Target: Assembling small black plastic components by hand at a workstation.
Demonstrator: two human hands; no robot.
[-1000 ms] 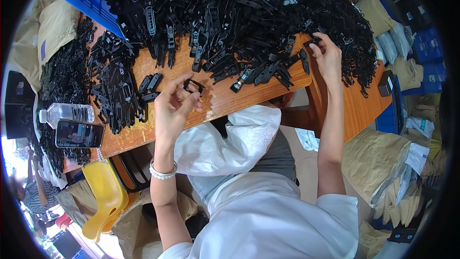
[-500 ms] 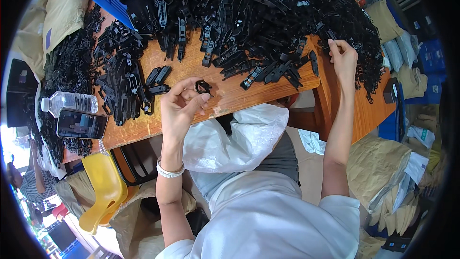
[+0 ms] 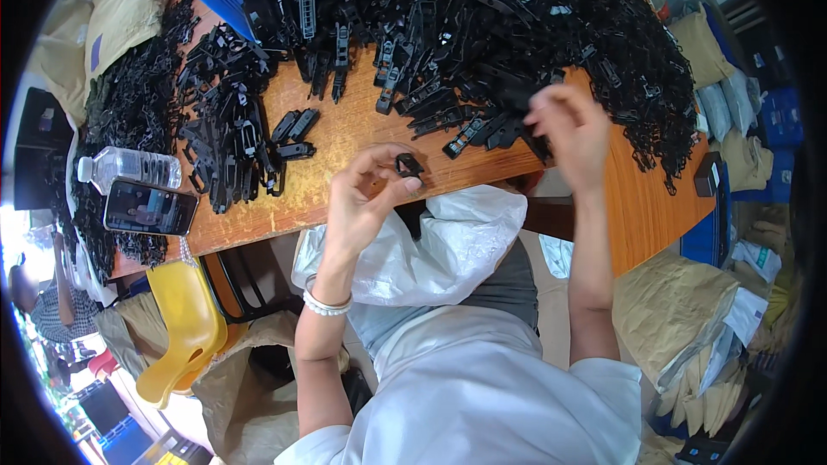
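1. The left hand [image 3: 366,198] pinches a small black plastic clip [image 3: 408,164] between thumb and fingertips, just above the near edge of the wooden table [image 3: 345,133].
2. The right hand [image 3: 568,129] is blurred at the edge of the big heap of black parts [image 3: 482,26]; its fingers curl, but whether they close on a piece I cannot tell.
3. Judging by this, a piece is being picked to join the clip; the two hands must then meet and line up.
4. The parts look hard, matte and ribbed; a crinkly white bag [image 3: 431,250] lies on the lap.

Bright even daylight, soft shadows; fisheye-bent dark rim; right hand [image 3: 570,131] motion-blurred.
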